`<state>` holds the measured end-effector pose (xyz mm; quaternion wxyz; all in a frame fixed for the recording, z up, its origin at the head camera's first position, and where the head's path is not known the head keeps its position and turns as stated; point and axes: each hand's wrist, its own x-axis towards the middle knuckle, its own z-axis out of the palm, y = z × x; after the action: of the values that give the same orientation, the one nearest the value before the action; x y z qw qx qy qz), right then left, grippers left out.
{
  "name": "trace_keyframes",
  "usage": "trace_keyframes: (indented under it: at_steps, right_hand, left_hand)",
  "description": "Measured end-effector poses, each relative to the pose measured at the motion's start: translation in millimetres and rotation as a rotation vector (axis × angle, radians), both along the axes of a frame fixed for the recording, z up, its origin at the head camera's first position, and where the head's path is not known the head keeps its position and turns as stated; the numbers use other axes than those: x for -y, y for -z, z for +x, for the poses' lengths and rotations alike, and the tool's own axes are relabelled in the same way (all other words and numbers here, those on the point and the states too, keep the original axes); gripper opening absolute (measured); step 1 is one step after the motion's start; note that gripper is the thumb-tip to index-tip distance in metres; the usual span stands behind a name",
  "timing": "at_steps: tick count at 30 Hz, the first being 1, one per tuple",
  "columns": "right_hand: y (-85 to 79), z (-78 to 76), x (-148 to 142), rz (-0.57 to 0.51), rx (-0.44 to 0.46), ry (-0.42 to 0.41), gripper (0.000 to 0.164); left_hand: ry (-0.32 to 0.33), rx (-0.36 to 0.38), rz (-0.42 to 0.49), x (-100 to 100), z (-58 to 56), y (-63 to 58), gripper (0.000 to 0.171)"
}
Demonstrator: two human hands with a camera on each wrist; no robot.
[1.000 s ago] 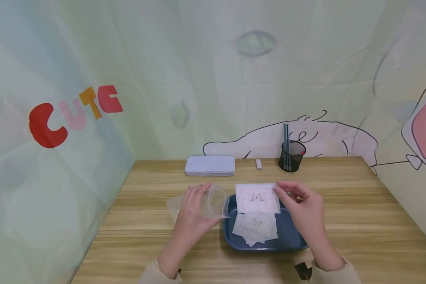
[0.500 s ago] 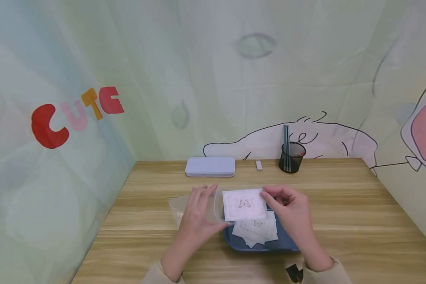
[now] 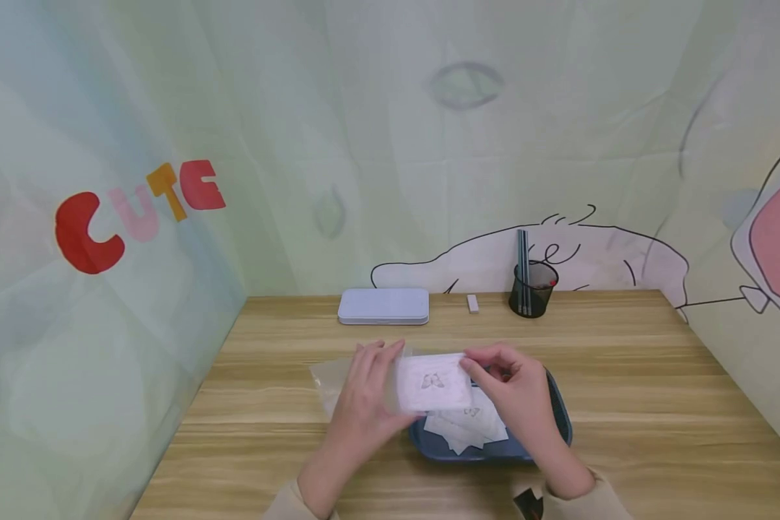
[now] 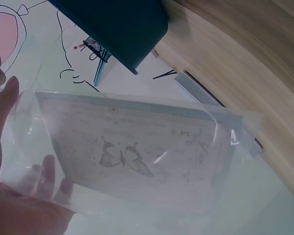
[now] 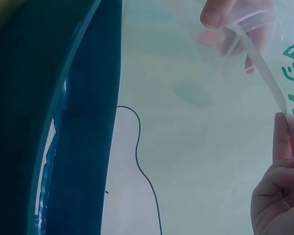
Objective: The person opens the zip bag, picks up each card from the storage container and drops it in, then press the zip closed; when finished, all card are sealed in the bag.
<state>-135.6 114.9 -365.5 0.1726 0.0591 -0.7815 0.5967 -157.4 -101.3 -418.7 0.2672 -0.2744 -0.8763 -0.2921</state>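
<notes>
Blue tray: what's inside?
Overlapping pale sheets, one with a butterfly print, lie in the blue tray. The held sheet and right hand hide the pile's far edge and part of the tray floor; can't tell what's there.

Pale case (image 3: pixel 383 307), small block (image 3: pixel 472 304), mesh cup (image 3: pixel 540 300)

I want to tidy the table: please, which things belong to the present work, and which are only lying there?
In use:
butterfly card, held
clear bag, held
blue tray
other cards in the tray

Just lying about:
pale flat case
small white block
black mesh cup
pencil-like sticks in it
</notes>
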Motion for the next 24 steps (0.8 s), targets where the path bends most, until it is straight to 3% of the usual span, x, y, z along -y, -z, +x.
trace_keyframes:
  at_steps: [8, 12, 17, 24]
  right_hand:
    - [33.9, -16.7, 1, -0.002, -0.024, -0.038, 0.010]
    - [41.1, -19.3, 5, -0.020, -0.060, -0.071, 0.008]
    - [39.8, -19.1, 13, -0.043, -0.030, -0.089, 0.009]
    - [21.9, -8.2, 27, -0.095, 0.043, -0.145, 0.007]
  left_hand:
    - [0.007, -0.031, -0.012, -4, 0.2, 2.7, 0.103]
    - [0.012, -0.058, -0.018, -5, 0.1, 3.1, 0.102]
    - [0.040, -0.067, -0.020, -7, 0.4, 3.6, 0.101]
    - [0.058, -0.086, -0.003, -13, 2.6, 4.7, 0.099]
